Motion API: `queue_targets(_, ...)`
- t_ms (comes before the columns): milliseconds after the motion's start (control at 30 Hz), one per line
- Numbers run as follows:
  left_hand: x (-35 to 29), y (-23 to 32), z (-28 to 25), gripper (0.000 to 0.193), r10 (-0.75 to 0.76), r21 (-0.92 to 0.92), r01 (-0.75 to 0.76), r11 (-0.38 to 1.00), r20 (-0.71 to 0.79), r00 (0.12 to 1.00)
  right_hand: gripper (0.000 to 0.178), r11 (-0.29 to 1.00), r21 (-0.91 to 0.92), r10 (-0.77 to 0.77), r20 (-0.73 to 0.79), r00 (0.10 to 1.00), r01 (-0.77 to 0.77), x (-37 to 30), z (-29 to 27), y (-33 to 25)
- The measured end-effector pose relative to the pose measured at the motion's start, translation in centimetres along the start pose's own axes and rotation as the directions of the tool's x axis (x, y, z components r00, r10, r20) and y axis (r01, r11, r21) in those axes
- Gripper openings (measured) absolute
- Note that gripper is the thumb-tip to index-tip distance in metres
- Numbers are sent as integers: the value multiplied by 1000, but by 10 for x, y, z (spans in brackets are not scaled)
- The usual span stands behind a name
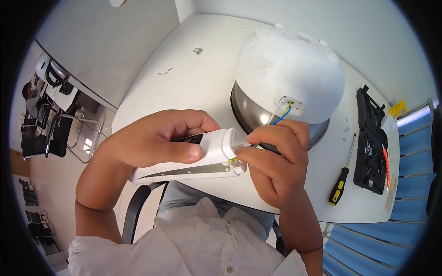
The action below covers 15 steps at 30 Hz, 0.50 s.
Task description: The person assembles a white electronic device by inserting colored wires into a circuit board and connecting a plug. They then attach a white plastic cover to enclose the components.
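Observation:
A white plastic housing point(212, 148), with a dark window on top and a gap along its lower side, is gripped in my left hand point(168, 138), thumb across it. At its right end, the thumb and forefinger of my right hand point(281, 161) pinch wiring close to the housing; the exact hold is partly hidden by the fingers. Blue, pale and yellow-green wires point(284, 115) run from there to a small opening in a large rounded white appliance point(290, 64). The appliance has a shiny metal band point(251, 108) low on its body and stands on the white table just beyond my hands.
To the right lie a black-and-yellow screwdriver point(339, 187) and an open black tool case point(368, 147) with an orange flexible shaft point(386, 165). Small screws point(198, 50) sit at the back left, others near the screwdriver. A person point(32, 99) is in the far left background.

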<state>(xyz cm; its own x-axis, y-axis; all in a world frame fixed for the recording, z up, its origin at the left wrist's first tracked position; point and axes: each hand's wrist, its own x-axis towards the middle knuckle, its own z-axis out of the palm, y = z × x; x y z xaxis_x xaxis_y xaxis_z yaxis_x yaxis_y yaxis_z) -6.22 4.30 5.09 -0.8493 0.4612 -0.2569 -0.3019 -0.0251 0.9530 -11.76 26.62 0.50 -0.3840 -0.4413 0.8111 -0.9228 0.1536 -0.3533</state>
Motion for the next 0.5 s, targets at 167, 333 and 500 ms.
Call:
queue_targets(167,-2,0,0,54,12,9,-12,1000,17,1000,25,1000,6,4,52,999,-5,2,-4,-3)
queue_targets(333,-3,7,-1,51,-3,80,3,997,0,1000,23,999,-45,25,85,996,-21,5,-4,-7)
queue_targets(500,-5,6,-1,49,-52,181,54,982,-16,999,21,994,-100,41,68,997,-34,2,2,-10)
